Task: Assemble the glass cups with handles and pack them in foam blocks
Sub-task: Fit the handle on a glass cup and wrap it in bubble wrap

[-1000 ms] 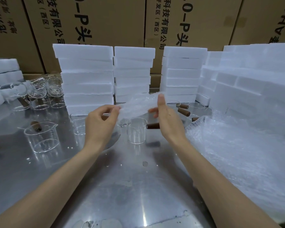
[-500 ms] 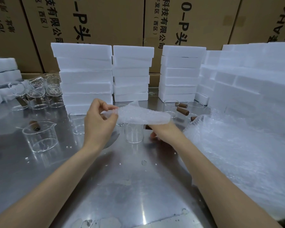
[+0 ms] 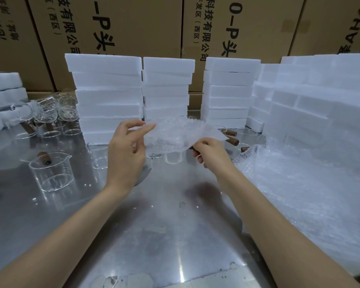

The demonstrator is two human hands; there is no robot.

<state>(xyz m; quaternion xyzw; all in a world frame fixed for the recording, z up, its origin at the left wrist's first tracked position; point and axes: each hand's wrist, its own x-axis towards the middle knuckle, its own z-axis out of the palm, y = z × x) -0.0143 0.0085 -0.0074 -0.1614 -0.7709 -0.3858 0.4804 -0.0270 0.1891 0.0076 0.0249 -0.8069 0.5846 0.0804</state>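
Note:
A sheet of bubble wrap is held in the air above the steel table. My left hand pinches its left edge between thumb and fingers. My right hand grips its lower right part. Behind and under the sheet stand glass cups, partly hidden. A glass cup with a brown handle stands at the left. Further cups with brown handles stand behind my right hand.
Stacks of white foam blocks line the back and the right side. A cluster of glass cups stands at the far left. A pile of bubble wrap covers the table's right. Cardboard boxes form the back wall.
The bubble wrap has been spread wider between my hands. My left hand's fingers moved from curled over the sheet's end to a pinch at its edge; my right hand stays low under it.

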